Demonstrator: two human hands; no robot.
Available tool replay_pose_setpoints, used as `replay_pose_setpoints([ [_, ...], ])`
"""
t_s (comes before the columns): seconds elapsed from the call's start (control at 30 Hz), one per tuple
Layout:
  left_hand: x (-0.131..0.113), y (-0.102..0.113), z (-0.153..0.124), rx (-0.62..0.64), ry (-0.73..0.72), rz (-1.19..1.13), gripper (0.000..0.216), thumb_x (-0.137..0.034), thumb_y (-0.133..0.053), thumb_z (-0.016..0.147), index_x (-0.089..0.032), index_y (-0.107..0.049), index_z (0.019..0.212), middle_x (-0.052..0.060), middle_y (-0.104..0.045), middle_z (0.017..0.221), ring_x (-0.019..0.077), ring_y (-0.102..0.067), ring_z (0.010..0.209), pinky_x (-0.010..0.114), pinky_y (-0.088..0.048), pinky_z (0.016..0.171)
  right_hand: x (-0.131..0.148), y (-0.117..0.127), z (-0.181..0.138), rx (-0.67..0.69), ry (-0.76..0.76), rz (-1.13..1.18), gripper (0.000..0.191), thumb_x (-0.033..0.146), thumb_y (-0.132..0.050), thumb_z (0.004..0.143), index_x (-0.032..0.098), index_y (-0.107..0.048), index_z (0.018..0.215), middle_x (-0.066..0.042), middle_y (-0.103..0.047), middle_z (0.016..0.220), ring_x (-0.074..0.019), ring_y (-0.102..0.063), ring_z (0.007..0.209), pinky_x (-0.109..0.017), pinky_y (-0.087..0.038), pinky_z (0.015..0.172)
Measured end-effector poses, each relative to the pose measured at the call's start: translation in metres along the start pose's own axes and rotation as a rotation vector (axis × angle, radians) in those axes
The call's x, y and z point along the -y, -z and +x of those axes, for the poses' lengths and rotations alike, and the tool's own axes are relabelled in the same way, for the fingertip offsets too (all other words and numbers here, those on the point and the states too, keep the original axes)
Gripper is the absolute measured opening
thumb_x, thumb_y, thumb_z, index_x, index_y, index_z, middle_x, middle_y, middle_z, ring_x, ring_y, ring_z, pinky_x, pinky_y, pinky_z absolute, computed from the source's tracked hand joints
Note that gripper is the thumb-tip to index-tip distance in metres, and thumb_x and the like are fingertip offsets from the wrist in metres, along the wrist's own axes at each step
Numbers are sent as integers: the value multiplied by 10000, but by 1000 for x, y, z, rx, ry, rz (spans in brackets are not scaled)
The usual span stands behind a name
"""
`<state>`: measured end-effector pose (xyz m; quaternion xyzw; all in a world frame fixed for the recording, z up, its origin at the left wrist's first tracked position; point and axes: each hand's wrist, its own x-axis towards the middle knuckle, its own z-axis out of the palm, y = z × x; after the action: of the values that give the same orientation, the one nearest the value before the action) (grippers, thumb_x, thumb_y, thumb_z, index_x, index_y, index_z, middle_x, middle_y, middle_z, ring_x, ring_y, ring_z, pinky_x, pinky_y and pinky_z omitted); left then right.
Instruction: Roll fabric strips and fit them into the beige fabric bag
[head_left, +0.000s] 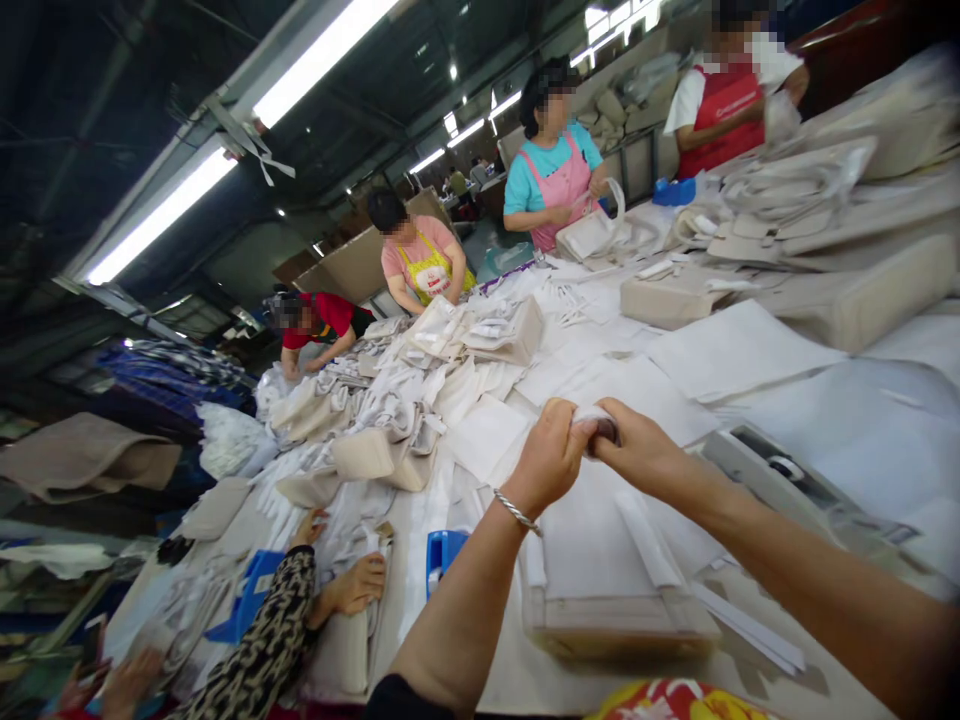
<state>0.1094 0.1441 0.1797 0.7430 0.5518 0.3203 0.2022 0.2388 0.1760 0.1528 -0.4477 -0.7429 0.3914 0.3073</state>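
My left hand (552, 452) and my right hand (637, 445) meet at the centre, both closed on a small white-and-brown rounded thing (606, 428). Fingers cover most of it, so its kind cannot be made out. A twisted silver bracelet (517, 512) circles my left wrist. Below my hands, a beige bag (622, 635) lies on the table, with white paper (581, 540) over its top. White strips (750, 628) lie to the right of this bag. A grey dispenser-like box (795, 490) stands beside my right forearm.
Beige bags (364, 455) and white paper (742, 345) cover much of the long table. Blue tape dispensers (442, 555) stand among them. A co-worker's hand (360, 585) rests on a bag at left, beside a patterned sleeve (281, 620). Several people work across the table.
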Motion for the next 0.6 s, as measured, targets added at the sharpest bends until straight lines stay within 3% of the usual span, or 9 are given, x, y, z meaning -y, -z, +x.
replay_pose_setpoints([
  [0.1,-1,-1,-2,-4,35,-33,244,-356,-281,832,-163,-429,823,28,-446,804,129,-407,766,268,-341,714,-4,-9,-3,7,-13,39,136,233,-408,696,183,-419,823,12,-515,657,-134,-482,604,-234,-357,547],
  [0.2,2,-1,-6,40,107,-59,269,-370,-262,835,-159,-423,796,17,-455,770,115,-404,714,253,-332,662,-12,-11,-5,-10,-17,38,354,188,-380,700,175,-376,1054,-54,-551,882,-159,-525,747,-268,-396,661],
  [0.3,11,-1,-8,121,118,-47,278,-381,-263,831,-155,-414,769,13,-464,754,110,-400,695,242,-321,643,-13,1,-6,26,108,-31,446,175,-419,675,179,-386,1120,-88,-501,1045,-171,-501,885,-274,-384,754],
  [0.43,18,8,-12,288,23,38,250,-373,-303,816,-162,-435,799,11,-478,777,110,-400,693,231,-302,626,2,20,-10,174,256,-92,223,186,-471,647,191,-560,852,-28,-574,825,-148,-510,767,-239,-387,693],
  [0.5,18,13,-13,363,-6,80,245,-382,-340,799,-164,-451,809,7,-476,765,109,-396,677,227,-290,604,8,21,-10,184,223,-115,133,231,-502,643,179,-584,733,-13,-585,712,-140,-510,675,-228,-383,615],
  [0.6,19,18,-10,449,-11,52,263,-407,-380,777,-164,-482,779,-12,-456,701,97,-384,638,213,-270,565,11,12,-7,207,109,-95,156,287,-506,650,158,-593,660,1,-564,563,-122,-493,545,-206,-338,480],
])
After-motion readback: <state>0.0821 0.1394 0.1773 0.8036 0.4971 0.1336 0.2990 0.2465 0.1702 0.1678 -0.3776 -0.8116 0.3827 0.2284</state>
